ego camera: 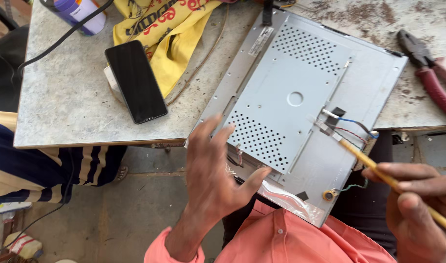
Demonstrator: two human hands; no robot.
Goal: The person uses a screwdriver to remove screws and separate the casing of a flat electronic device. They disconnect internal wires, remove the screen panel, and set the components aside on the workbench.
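The head camera looks down at a big grey metal panel (301, 92), the back of a flat screen. It lies tilted, with its top part on the tabletop (62, 97) and its low end hanging past the edge, near the person's lap in the pink shirt (276, 238).

The panel could slide off and drop to the floor, I think, because so much of it hangs over. The left hand (211, 180) is wide open, fingers spread, and rests on the low edge of the panel with the thumb touching the metal. It grips nothing, so it may not stop a slip. The right hand (420, 204) is closed around a thin yellow stick tool (379, 170). Its tip sits by the small coloured wires (352, 127) at the panel's side. A hard poke there could pull or break a wire.

The tabletop is pale and speckled, worn and scratched on the right. On it lie a yellow cloth (167, 36), a black phone (135, 81) just beside the cloth, and red-handled pliers (430, 75) at the far right. A black cable (62, 39) runs across the left corner. Below is a grey concrete floor (135, 204). Someone in striped clothes (43, 168) sits at the left.
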